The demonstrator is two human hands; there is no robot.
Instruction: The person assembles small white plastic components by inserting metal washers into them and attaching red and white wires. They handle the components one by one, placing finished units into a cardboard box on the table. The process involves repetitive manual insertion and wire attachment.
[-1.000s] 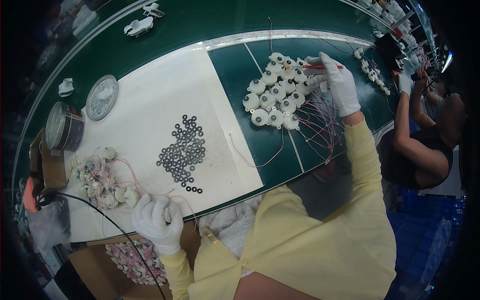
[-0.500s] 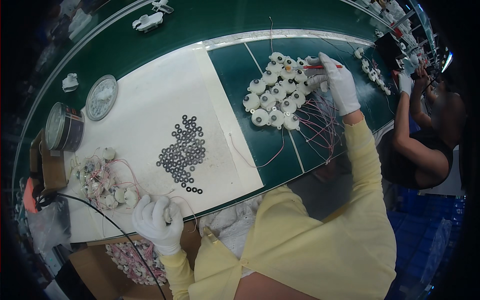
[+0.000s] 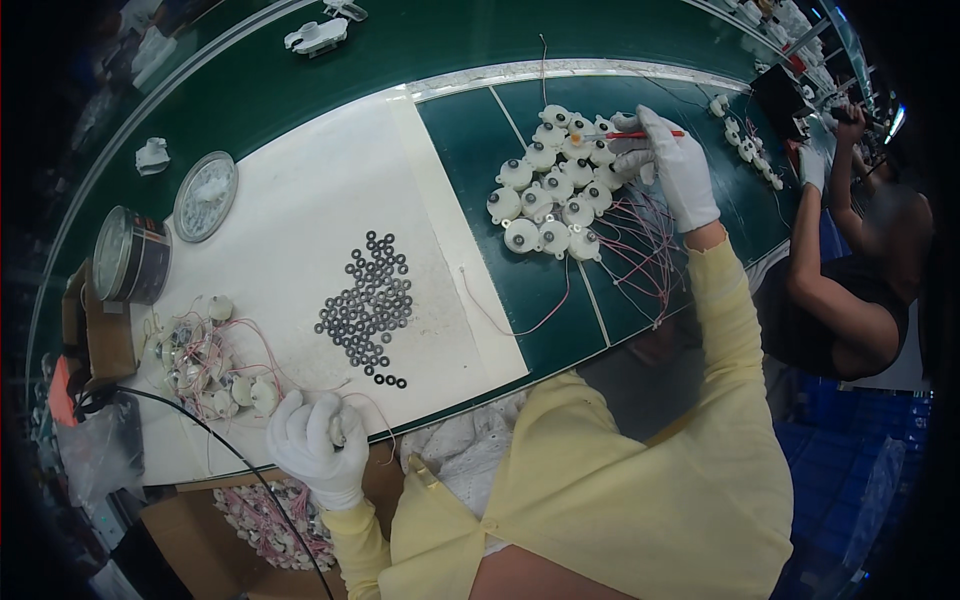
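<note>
My right hand [image 3: 672,165], in a white glove, grips a thin red-handled brush [image 3: 650,134]. Its orange tip lies over a cluster of round white motors [image 3: 556,182] with dark centre shafts, standing close together on the green board. Pink and white wires [image 3: 640,260] trail from them toward the near edge. My left hand [image 3: 318,445], also gloved, is curled at the table's near edge around a small whitish part, mostly hidden by the fingers. Beside it lies a tangled heap of wired motors [image 3: 240,390].
Small black rings [image 3: 365,305] lie spread on the white sheet [image 3: 290,190]. At left stand an open tin [image 3: 135,255] and its round lid [image 3: 205,197]. A cardboard box [image 3: 190,530] of wired parts sits below. White plastic parts [image 3: 318,37] rest on the green belt. A co-worker [image 3: 850,300] sits at right.
The white parts on the green belt have shifted slightly to the right. The co-worker's far hand has risen. My own hands have hardly moved.
</note>
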